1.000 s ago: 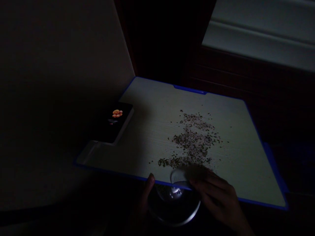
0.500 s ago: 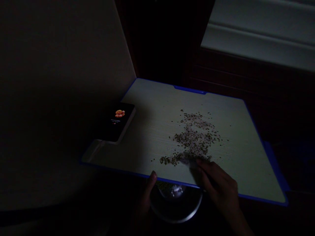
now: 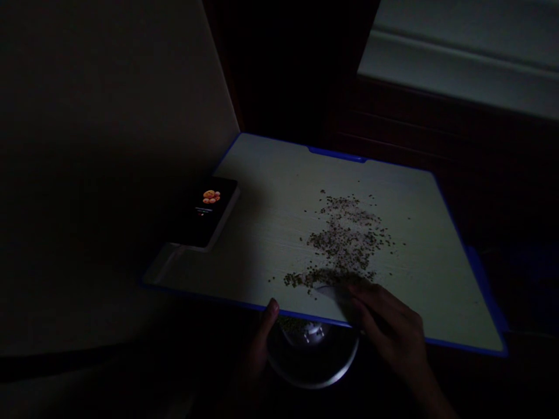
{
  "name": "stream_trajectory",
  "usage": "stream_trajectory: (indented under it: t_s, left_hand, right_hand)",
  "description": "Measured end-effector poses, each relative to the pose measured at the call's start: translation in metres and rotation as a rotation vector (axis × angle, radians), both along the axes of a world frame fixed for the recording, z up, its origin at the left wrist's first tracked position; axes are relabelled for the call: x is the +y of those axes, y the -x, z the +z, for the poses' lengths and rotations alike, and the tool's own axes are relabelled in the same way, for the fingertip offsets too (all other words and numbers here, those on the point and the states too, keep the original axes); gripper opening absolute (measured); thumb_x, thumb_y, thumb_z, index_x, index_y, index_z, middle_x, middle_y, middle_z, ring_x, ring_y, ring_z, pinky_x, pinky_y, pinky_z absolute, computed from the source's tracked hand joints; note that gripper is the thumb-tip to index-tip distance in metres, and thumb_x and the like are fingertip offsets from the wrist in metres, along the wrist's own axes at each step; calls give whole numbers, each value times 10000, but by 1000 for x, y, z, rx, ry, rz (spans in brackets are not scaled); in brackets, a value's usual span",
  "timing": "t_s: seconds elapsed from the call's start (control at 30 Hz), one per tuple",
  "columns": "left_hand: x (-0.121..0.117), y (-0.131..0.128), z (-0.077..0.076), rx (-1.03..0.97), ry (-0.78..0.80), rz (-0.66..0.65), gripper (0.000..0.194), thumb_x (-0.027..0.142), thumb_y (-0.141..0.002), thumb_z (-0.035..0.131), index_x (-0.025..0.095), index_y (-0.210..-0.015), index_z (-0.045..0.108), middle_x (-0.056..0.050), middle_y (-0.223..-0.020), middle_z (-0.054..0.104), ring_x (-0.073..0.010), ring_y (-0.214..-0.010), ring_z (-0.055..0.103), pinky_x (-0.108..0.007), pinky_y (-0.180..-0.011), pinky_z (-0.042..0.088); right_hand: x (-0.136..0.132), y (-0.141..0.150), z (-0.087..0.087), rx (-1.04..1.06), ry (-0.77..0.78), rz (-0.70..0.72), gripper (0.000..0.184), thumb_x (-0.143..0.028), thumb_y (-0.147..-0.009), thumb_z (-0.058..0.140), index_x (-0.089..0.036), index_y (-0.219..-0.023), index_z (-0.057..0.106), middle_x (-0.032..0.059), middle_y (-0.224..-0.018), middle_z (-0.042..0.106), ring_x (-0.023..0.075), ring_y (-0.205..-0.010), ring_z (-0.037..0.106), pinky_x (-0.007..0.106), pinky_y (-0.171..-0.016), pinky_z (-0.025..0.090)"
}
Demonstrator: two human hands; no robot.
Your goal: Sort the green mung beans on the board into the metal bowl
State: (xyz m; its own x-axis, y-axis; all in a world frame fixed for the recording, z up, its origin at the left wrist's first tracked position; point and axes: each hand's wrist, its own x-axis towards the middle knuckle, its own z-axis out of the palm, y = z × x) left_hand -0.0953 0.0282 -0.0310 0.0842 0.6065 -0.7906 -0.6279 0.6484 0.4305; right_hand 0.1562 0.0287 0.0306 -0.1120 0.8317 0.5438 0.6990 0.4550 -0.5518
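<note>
Small dark seed-like grains (image 3: 343, 241) lie scattered, mixed with paler bits, on a white board (image 3: 271, 233) with a blue rim. My right hand (image 3: 391, 323) is closed round a thin, pale, blade-like tool (image 3: 328, 291). The tool's tip touches the near edge of the grains; its exact kind is too dark to make out. My left hand (image 3: 264, 334) is at the board's front edge with its thumb up against the rim. Its other fingers are hidden in the dark. Beside it, below the edge, sits a shiny metal bowl (image 3: 325, 384) with greenish grains inside.
A phone (image 3: 205, 227) with a lit screen lies on the board's left side. A pale wall or panel (image 3: 109, 116) rises close on the left. White horizontal ledges (image 3: 458, 64) show at the upper right. The surroundings are very dark.
The tool in my right hand has moved slightly toward the front edge, and a few grains have shifted nearer with it. My left hand has stayed by the rim. The view has tilted slightly.
</note>
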Motion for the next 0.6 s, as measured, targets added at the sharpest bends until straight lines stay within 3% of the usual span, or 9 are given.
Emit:
stream_trajectory:
  t_s: [0.13, 0.33, 0.5, 0.6]
  left_hand:
    - [1, -1, 3, 55, -1, 13, 579, 411, -958, 832, 223, -1492, 711, -110, -1506, 759, -358, -1618, 461, -501, -1370, 339]
    - [3, -4, -2, 106, -29, 9, 503, 441, -968, 817, 235, -1422, 754, -105, -1519, 750, -363, -1630, 451, -536, -1375, 325]
    - [-9, 10, -17, 174, -63, 32, 309, 243, -899, 887, 217, -1203, 833, -76, -1642, 653, -289, -1714, 287, -460, -1420, 164]
    - [-12, 15, -24, 137, -49, 14, 300, 271, -954, 851, 195, -1241, 807, -111, -1722, 564, -333, -1683, 369, -596, -1391, 235]
  right_hand:
    - [1, 1, 3, 12, -7, -18, 400, -80, -977, 706, -259, -1327, 777, 53, -1135, 883, 185, -957, 862, 318, -832, 740]
    - [0, 1, 3, 19, 8, 43, 423, -80, -971, 683, -271, -1337, 775, 52, -1161, 881, 214, -1042, 863, 347, -870, 742]
    - [1, 0, 4, 13, 6, 81, 306, -99, -981, 692, -236, -1239, 784, 61, -1096, 885, 189, -964, 861, 313, -885, 728]
    - [1, -1, 6, -4, 19, 119, 277, -115, -989, 688, -233, -1222, 784, 59, -1060, 883, 179, -918, 854, 300, -863, 726]
